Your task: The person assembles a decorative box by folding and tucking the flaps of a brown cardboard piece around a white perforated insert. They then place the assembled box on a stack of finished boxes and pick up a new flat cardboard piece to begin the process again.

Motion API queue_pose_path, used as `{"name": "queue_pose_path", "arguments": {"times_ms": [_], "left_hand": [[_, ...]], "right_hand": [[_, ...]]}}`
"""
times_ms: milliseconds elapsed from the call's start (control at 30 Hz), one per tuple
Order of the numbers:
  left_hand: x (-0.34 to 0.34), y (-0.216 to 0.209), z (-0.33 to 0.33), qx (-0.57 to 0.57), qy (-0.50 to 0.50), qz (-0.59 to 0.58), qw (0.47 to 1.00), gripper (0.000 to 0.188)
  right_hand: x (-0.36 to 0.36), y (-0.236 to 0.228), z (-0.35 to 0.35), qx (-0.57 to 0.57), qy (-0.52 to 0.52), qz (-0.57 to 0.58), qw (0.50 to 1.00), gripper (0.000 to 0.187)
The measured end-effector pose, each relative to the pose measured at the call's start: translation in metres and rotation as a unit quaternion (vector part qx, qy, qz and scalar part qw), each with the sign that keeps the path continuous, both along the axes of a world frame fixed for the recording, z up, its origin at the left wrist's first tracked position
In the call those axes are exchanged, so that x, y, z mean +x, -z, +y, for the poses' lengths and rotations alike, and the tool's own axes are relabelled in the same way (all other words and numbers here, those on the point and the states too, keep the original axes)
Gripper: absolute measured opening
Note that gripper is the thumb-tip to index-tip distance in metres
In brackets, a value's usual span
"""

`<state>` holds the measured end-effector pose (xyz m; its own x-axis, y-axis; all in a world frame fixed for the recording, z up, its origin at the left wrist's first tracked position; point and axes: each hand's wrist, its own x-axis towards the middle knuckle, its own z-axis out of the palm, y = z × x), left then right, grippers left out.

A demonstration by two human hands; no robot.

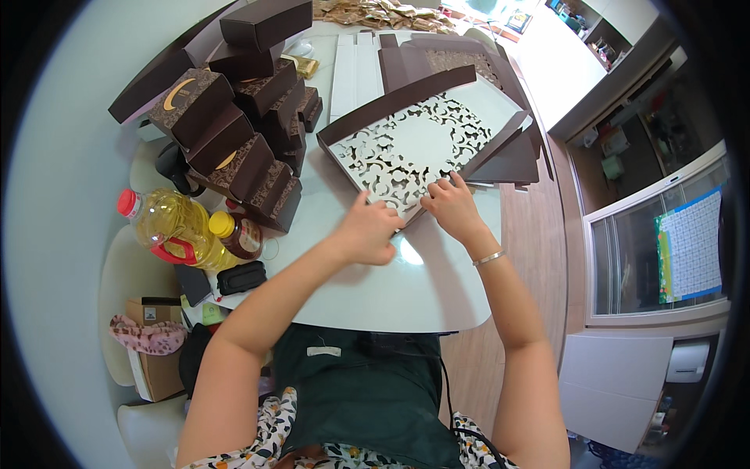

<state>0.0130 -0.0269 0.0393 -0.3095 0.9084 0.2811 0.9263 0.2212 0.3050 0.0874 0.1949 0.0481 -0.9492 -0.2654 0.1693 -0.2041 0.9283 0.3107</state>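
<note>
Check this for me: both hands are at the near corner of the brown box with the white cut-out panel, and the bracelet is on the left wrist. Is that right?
Not quite: the bracelet is on the right wrist, as the head view shows. The left hand and right hand are at the brown box's near corner, as you said.

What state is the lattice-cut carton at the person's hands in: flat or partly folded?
Partly folded: the lattice-cut carton has its far brown side wall standing up along the panel's edge.
</note>
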Motion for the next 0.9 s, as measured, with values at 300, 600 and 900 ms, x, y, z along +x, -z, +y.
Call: {"name": "queue_pose_path", "arguments": {"times_ms": [300,600,900], "left_hand": [[0.004,0.012,0.01,0.086,-0.102,0.117,0.984,0.014],[-0.053,-0.019,0.001,0.105,-0.043,0.19,0.975,0.009],[-0.032,0.029,0.027,-0.007,0.029,0.042,0.999,0.015]], "right_hand": [[-0.004,-0.028,-0.04,0.028,-0.046,0.034,0.998,0.004],[0.039,-0.039,0.018,-0.084,0.058,-0.011,0.995,0.008],[0.023,0.003,-0.051,-0.139,0.133,-0.109,0.975,0.01]]}}
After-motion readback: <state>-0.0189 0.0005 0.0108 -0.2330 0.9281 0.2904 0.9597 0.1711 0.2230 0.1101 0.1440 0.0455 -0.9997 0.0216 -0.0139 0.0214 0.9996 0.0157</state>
